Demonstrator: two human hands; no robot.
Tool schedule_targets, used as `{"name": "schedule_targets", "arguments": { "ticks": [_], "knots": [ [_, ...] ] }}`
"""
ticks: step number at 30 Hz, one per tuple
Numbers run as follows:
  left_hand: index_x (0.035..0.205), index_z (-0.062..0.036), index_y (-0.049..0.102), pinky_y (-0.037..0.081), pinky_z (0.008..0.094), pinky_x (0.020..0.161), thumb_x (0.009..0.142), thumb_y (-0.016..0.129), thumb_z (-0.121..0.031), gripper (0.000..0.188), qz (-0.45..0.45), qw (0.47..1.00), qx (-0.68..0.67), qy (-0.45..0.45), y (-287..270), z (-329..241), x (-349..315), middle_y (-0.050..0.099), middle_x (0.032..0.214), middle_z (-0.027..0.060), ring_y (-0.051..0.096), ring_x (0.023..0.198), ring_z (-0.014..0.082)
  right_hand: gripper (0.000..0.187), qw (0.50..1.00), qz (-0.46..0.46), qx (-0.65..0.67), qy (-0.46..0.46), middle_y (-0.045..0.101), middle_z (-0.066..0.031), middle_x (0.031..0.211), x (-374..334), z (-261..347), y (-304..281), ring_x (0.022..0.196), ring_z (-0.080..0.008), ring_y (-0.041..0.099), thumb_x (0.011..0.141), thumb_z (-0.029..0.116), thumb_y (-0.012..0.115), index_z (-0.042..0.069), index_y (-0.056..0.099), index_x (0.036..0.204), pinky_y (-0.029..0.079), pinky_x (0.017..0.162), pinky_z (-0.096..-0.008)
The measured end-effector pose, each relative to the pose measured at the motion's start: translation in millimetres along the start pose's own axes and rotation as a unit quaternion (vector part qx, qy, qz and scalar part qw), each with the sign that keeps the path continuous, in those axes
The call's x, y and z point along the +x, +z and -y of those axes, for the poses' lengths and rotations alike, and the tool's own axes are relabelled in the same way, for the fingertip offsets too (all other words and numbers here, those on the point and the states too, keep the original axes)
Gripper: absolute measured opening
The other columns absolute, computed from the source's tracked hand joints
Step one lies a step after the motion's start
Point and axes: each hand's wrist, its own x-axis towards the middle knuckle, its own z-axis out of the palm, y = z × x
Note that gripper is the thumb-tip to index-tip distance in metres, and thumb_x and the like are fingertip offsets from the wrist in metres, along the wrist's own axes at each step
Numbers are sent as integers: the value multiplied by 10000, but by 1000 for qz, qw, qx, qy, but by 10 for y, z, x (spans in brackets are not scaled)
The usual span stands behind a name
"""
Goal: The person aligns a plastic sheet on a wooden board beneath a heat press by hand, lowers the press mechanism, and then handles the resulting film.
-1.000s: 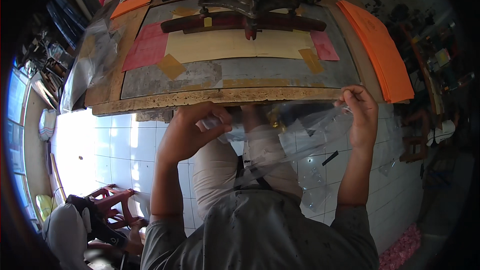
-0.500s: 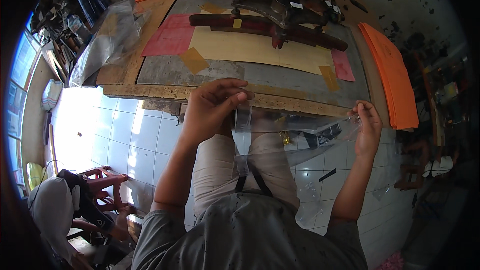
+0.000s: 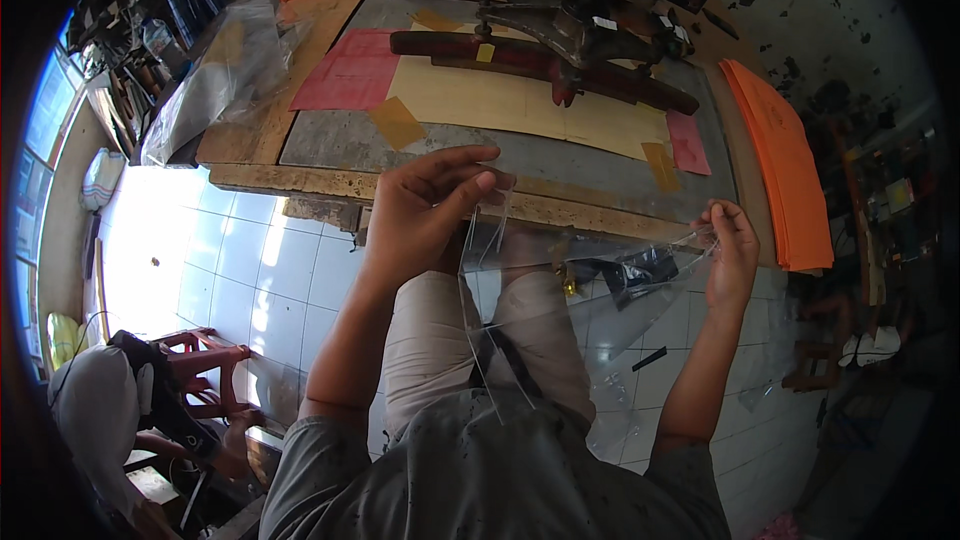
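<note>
Tiled floor [image 3: 230, 285] spreads at nine o'clock; the bench [image 3: 300, 181] spans twelve. Clear film [image 3: 600, 300] stretches between both hands, above the lap [image 3: 430, 325]. Left hand [image 3: 425, 212], at eleven, has risen past the bench edge, lifting the end it pinches; right hand [image 3: 735, 252], at three, pinches the other.

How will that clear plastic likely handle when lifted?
The clear plastic is probably floppy: it bunches into creases at the right hand. It seems light, being thin enough to see through. Its glossy surface may slip.
</note>
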Motion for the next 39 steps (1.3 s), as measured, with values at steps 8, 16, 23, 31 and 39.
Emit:
{"name": "schedule_targets", "arguments": {
  "ticks": [8, 16, 23, 31, 39],
  "knots": [
    [1292, 75, 641, 587, 314, 926, 1004, 666, -54, 317, -5, 1000, 13, -4, -3, -42, -13, 768, 1082, 175, 730, 1040, 191, 242, 1000, 0, 0, 1, 682, -21, 942, -2, 21, 13, 857, -143, 689, 993, 256, 708, 41, 694, 1104, 479, 765, -261],
    [1283, 75, 645, 582, 321, 923, 1006, 660, -55, 306, -14, 999, 45, 19, 8, -1, -1, 769, 1079, 175, 731, 1024, 190, 240, 1000, 2, -14, -12, 684, -18, 932, -31, 81, 43, 856, -133, 680, 996, 245, 698, 30, 692, 1103, 463, 769, -270],
    [1230, 3, 669, 580, 305, 818, 1008, 632, -50, 231, -86, 962, 248, 79, 17, 86, 126, 778, 1008, 124, 744, 920, 154, 191, 996, -12, -50, -71, 680, -3, 925, 81, -11, 222, 824, -91, 631, 1008, 202, 685, 22, 685, 1071, 458, 744, -235],
    [1070, -5, 636, 556, 395, 735, 981, 603, -27, 97, -70, 898, 401, 168, -227, 434, 758, 731, 951, 174, 740, 847, 321, 126, 912, 29, -329, -244, 684, -133, 836, 712, -59, 628, 758, -232, 661, 918, 60, 721, -22, 683, 1006, 514, 704, -342],
    [1048, 1, 674, 554, 434, 818, 823, 625, 8, 230, 30, 836, 528, 145, -426, 560, 1308, 705, 1028, 216, 705, 962, 399, 127, 902, 117, -379, -171, 673, -180, 924, 1134, -195, 897, 863, -347, 681, 882, -8, 692, -19, 640, 997, 525, 770, -445]
  ]
}}
